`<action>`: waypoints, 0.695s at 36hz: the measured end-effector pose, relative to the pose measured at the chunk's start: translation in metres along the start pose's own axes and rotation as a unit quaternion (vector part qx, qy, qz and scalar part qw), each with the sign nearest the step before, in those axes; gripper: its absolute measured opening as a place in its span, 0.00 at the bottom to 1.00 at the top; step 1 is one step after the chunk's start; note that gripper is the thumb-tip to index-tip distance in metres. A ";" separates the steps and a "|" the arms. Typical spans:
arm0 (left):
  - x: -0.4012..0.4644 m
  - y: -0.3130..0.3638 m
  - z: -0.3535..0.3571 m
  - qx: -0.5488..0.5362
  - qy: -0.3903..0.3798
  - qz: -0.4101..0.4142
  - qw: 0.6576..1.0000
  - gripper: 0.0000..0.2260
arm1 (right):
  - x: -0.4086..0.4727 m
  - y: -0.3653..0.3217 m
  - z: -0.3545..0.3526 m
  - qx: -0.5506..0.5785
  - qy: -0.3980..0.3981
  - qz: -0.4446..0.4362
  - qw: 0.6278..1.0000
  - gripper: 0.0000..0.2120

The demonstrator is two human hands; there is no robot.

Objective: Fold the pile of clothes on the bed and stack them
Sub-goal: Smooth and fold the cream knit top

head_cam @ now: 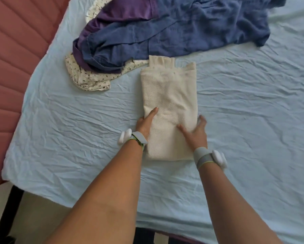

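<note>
Lying lengthwise at the frame's centre on the pale blue bed sheet [244, 106]: 1 cream knit garment [170, 103], already narrowed into a long strip, a ribbed cuff or hem poking out at its 12 o'clock end. Looking part-folded only, judging by that length; probably needing 1 or 2 cross folds before counting as finished.

Resting on the strip's 7 o'clock edge, the left hand [146, 124], forefinger stretched flat along the cloth, other fingers hidden, so whether gripping anything cannot be told. Pressing the strip near its 5 o'clock side, the right hand [194, 131], fingers spread and fairly straight, thumb lying on top, fingertips curving slightly over the right edge; holding flat rather than pinching, as far as visible.

Waiting unfolded at 12 o'clock from the strip: a blue garment [191, 30] crumpled over a purple garment [123, 11], and a white patterned cloth [87, 78] showing beneath them at 10 o'clock, touching or nearly touching the strip's far corner.

Showing no finished stack anywhere in view. So, by estimate: 1 item underway, at least 3 untouched, stacking not begun.
</note>
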State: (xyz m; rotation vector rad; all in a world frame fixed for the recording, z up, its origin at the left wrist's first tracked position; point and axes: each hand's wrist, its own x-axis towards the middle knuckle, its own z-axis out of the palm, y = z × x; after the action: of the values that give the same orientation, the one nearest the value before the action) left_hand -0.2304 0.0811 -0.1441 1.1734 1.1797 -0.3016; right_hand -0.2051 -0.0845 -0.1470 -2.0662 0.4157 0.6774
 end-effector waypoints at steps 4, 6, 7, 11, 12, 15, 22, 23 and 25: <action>-0.032 0.017 -0.005 0.071 -0.050 0.017 0.996 0.18 | -0.018 -0.025 -0.017 0.089 -0.110 0.039 0.989 0.17; -0.058 0.031 -0.011 0.074 -0.082 0.006 0.994 0.13 | -0.038 -0.043 -0.034 0.147 -0.141 0.037 0.978 0.12; -0.071 0.037 -0.014 0.063 -0.092 -0.006 0.994 0.11 | -0.050 -0.052 -0.045 0.172 -0.145 0.032 0.974 0.13; -0.116 0.058 -0.023 -0.007 -0.135 0.008 0.991 0.06 | -0.089 -0.077 -0.087 0.258 -0.153 0.018 0.954 0.10; -0.127 0.059 -0.022 -0.012 -0.141 0.019 0.990 0.06 | -0.100 -0.077 -0.099 0.267 -0.153 0.013 0.951 0.09; -0.179 0.068 -0.014 -0.011 -0.145 0.034 0.989 0.07 | -0.137 -0.084 -0.134 0.324 -0.149 0.008 0.934 0.10; -0.280 0.070 0.019 0.010 -0.119 0.067 0.991 0.05 | -0.217 -0.084 -0.205 0.372 -0.127 0.011 0.919 0.12; -0.283 0.072 0.020 0.000 -0.119 0.071 0.990 0.05 | -0.218 -0.085 -0.205 0.378 -0.126 0.015 0.917 0.13; -0.317 0.067 0.037 -0.006 -0.141 0.077 0.987 0.06 | -0.242 -0.076 -0.237 0.382 -0.113 0.012 0.917 0.16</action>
State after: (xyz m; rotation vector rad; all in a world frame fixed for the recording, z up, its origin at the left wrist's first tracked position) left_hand -0.2946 -0.0370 0.1527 1.1619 0.8396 -0.3309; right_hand -0.2846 -0.2332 0.1567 -1.2302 0.4775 0.6264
